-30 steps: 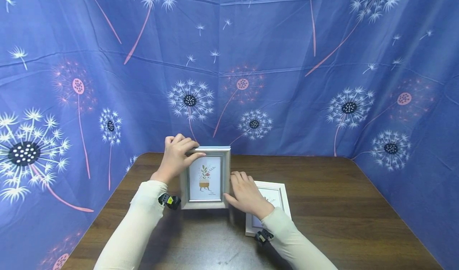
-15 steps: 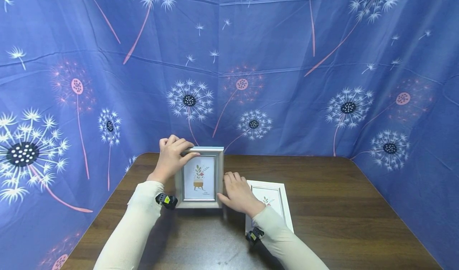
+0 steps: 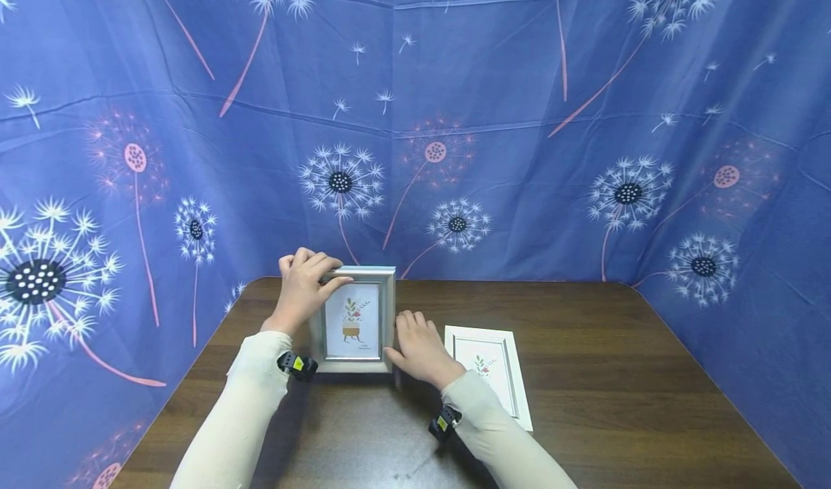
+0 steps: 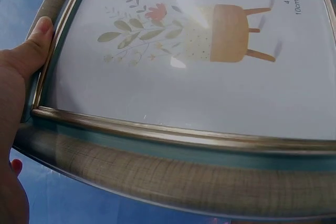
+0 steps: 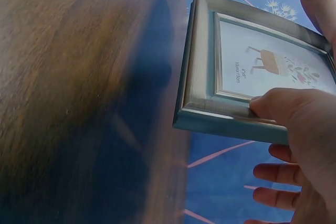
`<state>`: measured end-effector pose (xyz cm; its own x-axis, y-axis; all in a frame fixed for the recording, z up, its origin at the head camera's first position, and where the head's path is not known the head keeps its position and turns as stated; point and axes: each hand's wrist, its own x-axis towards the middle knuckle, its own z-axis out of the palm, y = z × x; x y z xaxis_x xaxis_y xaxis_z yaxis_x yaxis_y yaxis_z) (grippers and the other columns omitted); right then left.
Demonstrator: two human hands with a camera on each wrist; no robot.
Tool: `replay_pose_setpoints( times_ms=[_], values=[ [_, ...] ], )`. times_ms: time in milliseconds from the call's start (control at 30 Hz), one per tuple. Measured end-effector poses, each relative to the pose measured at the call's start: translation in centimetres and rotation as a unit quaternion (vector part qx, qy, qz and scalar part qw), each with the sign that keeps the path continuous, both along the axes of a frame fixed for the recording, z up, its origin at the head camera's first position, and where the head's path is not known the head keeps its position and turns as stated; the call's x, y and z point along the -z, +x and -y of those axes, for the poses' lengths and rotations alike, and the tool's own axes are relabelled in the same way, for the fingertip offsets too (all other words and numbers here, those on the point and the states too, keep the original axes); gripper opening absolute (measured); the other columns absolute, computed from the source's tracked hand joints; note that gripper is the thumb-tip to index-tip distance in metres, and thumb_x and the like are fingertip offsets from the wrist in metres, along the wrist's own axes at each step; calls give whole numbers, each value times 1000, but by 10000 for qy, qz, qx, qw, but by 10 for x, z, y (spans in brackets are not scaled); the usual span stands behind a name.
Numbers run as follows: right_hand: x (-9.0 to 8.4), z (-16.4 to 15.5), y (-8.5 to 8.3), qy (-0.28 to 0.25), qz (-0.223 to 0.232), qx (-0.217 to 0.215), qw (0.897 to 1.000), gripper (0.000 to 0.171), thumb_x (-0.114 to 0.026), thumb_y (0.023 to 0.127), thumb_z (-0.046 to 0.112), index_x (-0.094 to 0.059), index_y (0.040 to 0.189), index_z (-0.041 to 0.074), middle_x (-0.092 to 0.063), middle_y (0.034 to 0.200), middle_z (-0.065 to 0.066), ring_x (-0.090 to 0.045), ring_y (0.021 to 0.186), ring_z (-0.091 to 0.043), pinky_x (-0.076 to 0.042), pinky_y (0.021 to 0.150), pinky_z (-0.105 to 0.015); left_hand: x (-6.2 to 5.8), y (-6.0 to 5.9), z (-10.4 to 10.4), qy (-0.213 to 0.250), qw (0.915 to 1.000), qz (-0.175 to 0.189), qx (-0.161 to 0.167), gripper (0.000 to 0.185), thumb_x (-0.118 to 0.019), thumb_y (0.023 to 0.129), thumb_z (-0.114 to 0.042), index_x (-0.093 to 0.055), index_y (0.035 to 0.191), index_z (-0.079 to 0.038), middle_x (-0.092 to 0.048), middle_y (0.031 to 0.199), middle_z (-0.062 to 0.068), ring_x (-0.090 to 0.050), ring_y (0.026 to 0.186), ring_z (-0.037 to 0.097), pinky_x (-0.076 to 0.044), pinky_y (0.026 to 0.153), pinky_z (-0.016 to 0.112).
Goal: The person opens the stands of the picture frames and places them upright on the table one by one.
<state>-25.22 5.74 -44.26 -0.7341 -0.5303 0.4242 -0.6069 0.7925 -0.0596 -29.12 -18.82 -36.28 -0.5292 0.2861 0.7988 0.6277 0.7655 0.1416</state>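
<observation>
The picture frame (image 3: 353,320) stands upright near the worktop's (image 3: 584,345) back-left corner. Left hand (image 3: 302,287) grips its top-left corner — right hand (image 3: 418,346) holds its right edge, thumb on front. A second frame (image 3: 490,373) lies flat just right.

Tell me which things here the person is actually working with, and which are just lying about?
In use:
- standing picture frame, upright on the table
- left hand, gripping its top left corner
- right hand, against its right edge

Lying about:
- white frame, flat on the table beside the right hand
- wooden table
- blue dandelion cloth behind
</observation>
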Motion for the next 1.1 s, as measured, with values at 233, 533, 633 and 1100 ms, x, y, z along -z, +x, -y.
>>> replay_pose_setpoints(
  times_ms=[233, 533, 633, 1100],
  values=[
    [-1, 3, -1, -80, 187, 117, 9997, 48, -69, 90, 33, -54, 118, -2, -57, 111, -16, -54, 99, -30, -46, 76, -41, 5, -1, 1, 46, 9999, -46, -94, 29, -84, 77, -29, -72, 94, -10, -66, 85, 2, -44, 85, 23, -23, 87, 57],
    [-2, 6, -5, -195, 366, 260, 9988, 47, -73, 88, 29, -54, 116, -2, -56, 108, -15, -52, 96, -30, -44, 74, -39, 9, 0, -1, 154, 9996, -91, -239, 28, -84, 78, -28, -72, 94, -9, -67, 85, 3, -45, 85, 26, -24, 87, 58],
    [-2, 7, -6, -232, 491, 328, 9980, 47, -73, 88, 29, -54, 118, -2, -56, 110, -15, -52, 97, -31, -44, 74, -40, 11, 0, -2, 188, 9994, -116, -275, 27, -84, 78, -27, -71, 93, -9, -67, 85, 4, -45, 84, 26, -24, 86, 58],
    [0, 12, -10, -175, 854, 620, 9943, 44, -71, 90, 30, -55, 117, 0, -56, 110, -14, -51, 98, -30, -44, 76, -40, 13, 7, -7, 276, 9983, -162, -494, 28, -84, 77, -29, -71, 91, -8, -67, 85, 6, -46, 83, 28, -24, 85, 59]
  ],
)
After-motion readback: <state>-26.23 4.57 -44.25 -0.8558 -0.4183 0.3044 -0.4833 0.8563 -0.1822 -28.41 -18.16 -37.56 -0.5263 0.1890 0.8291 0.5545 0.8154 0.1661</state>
